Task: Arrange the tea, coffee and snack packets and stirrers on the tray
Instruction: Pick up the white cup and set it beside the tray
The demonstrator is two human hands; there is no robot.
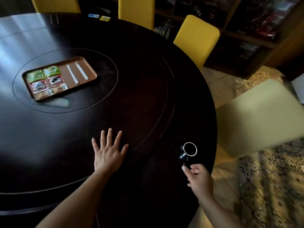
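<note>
A brown tray (65, 74) lies on the inner disc of the dark round table (139, 96), far left of my hands. Its left half holds two green packets (43, 73), two red packets (47, 83) and brown snack packets (49, 93) in rows. Two white stirrers (77, 72) lie side by side on the tray's right half. My left hand (107, 153) rests flat on the table, fingers spread, holding nothing. My right hand (198, 176) pinches the near side of a black cup (189, 149) with a white rim, close to the table's right edge.
A blue packet (93, 15) and a yellow packet (104, 18) lie at the table's far edge. Yellow chairs (197, 38) stand around the far side, and a pale cushioned seat (263, 116) at the right. Dark shelving fills the back right.
</note>
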